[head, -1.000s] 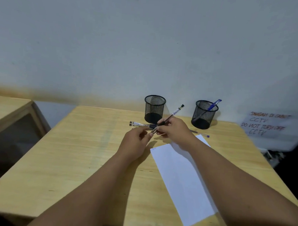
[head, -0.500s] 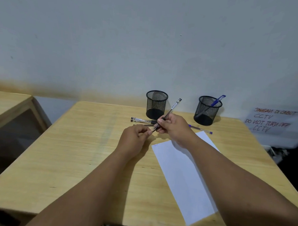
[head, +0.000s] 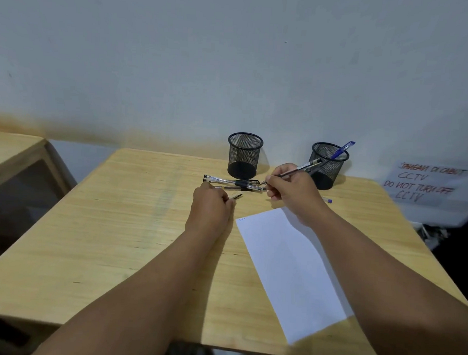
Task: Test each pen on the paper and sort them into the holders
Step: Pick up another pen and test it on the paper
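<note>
Pen [head: 300,168] pinched in right hand [head: 294,192] — cap [head: 237,196] in left hand [head: 211,207].

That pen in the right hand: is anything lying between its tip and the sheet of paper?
Nothing visible does. The right hand holds the pen above bare table just beyond the paper; the loose pens lie off to the left.

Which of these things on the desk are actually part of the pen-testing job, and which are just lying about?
Part of the job:
- pen held in the right hand
- pen cap pinched by the left hand
- loose pens
- white paper
- left mesh holder
- right mesh holder with a blue pen

Just lying about:
- handwritten CCTV notice
- neighbouring desk
</note>
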